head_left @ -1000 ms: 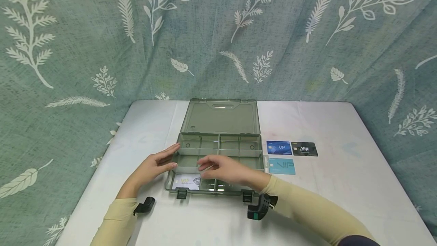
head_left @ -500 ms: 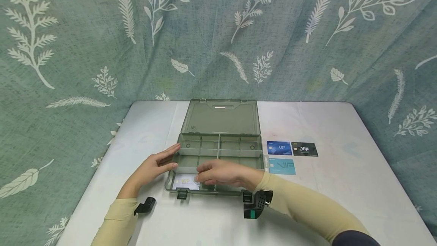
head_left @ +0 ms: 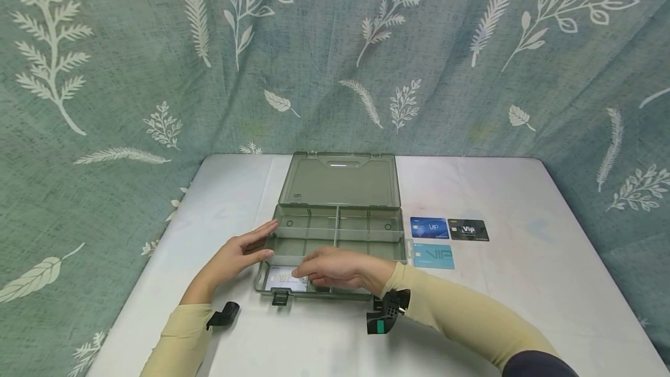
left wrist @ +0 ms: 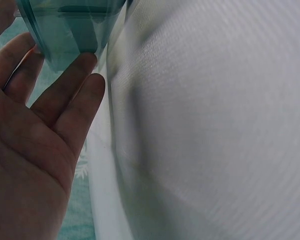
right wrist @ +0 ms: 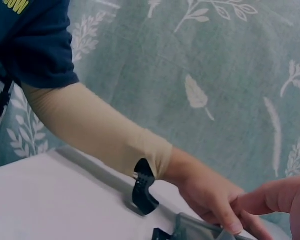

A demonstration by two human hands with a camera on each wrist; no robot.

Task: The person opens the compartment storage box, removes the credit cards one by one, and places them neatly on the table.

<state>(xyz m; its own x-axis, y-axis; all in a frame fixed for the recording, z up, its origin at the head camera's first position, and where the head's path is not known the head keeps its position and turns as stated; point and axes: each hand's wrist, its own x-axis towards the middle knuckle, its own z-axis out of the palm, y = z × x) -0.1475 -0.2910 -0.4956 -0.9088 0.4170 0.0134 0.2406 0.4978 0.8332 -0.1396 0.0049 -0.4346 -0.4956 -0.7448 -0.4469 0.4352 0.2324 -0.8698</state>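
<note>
A clear grey-green divided plastic box [head_left: 306, 246] lies with its lid [head_left: 339, 179] folded back. My left hand [head_left: 235, 258] rests against the box's left side, fingers extended; in the left wrist view this hand [left wrist: 37, 120] has its fingertips at the box wall [left wrist: 65, 35]. In the front left compartment lies a white VIP card [head_left: 282, 279]. My right hand [head_left: 342, 269] reaches over the box's front compartments, index fingertip on or just above the card's right part. Its other fingers are partly hidden. In the right wrist view only part of the right hand [right wrist: 275, 197] shows.
Right of the box lie a blue VIP card [head_left: 428, 227], a black VIP card [head_left: 468, 230] and a light-blue VIP card [head_left: 433, 255]. Two latches stick out in front, the left latch [head_left: 280, 298] in plain sight. Leaf-patterned cloth [head_left: 335, 74] hangs behind the white table [head_left: 293, 342].
My right hand has moved left and lower, from above the card's right edge to the card. The left hand has stayed at the box's side, and the card has not visibly moved.
</note>
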